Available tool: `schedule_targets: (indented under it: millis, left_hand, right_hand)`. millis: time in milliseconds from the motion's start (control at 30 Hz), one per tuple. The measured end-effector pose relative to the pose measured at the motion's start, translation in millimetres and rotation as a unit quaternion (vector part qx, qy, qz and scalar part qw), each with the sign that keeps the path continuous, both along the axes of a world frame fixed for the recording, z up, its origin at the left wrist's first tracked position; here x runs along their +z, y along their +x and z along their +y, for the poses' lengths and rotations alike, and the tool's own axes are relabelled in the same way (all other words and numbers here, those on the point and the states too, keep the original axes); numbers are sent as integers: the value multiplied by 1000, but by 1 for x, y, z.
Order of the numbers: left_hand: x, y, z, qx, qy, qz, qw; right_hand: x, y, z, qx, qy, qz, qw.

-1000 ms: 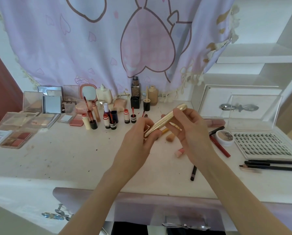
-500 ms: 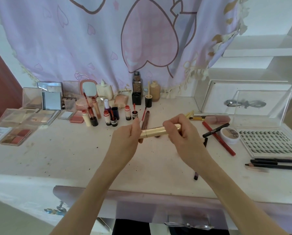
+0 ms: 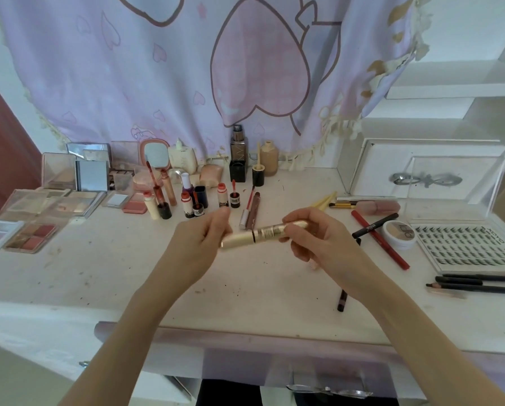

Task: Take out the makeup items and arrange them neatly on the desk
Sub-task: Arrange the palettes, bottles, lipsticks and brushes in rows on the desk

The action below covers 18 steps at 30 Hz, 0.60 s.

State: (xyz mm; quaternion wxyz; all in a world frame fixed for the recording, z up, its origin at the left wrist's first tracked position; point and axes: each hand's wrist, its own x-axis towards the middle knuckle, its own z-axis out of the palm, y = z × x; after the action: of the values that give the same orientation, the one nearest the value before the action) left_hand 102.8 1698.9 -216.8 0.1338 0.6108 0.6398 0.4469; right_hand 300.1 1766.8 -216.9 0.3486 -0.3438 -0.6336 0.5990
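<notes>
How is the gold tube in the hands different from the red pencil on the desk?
The gold tube is thick and shiny; the red pencil is thin and matte. The tube is held up by the left hand and right hand; the pencil lies on the desk. Both are long and narrow.

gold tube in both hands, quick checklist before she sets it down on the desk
1. Gold tube gripped by left hand and right hand: ok.
2. Tube lifted off the desk: ok.
3. Cap fully seated: cannot tell.
4. Bare desk surface below the hands: ok.
5. Loose dark pencil lies near the right wrist: not ok.
6. Lip tubes lie just behind the hands: not ok.
</notes>
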Motion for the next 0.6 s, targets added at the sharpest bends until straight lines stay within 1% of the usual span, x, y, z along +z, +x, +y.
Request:
schedule_targets:
  millis: [33,67,133,200,267,333,400,433,533,567,600]
  left_hand:
    - [0,-3,0,11,-20,5,1000]
    - [1,-4,-1,1,-31,22,999]
    - [1,-4,-5,-64,-65,33,995]
    - [-5,-2,-7,-111,-49,30,992]
    - [-3,2,-8,-82,-15,28,996]
    - [1,1,-5,-33,-18,21,999]
    - [2,-3,-5,-7,-46,29,998]
    - [1,-5,-5,-10,-43,29,999]
    - [-2,-7,-10,-87,-33,-22,995]
    - [-4,-8,-12,-103,-28,-23,994]
    - [-5,-8,-12,-98,-16,-22,995]
  right_hand:
    - [-2,1,0,-2,-2,9,1000]
    - [-3,1,1,-9,-17,25,1000]
    - [-5,0,2,-21,-70,77,994]
    - [-5,-2,2,-16,-111,114,987]
    - [-5,-3,2,-5,-114,97,989]
    - [-7,-2,2,9,-101,74,992]
    - [-8,-2,2,15,-89,71,993]
    - [-8,-3,2,14,-85,74,994]
    - [-8,-4,2,11,-85,84,993]
    - [-8,-4,2,15,-80,76,994]
    - [-8,-5,2,21,-72,66,995]
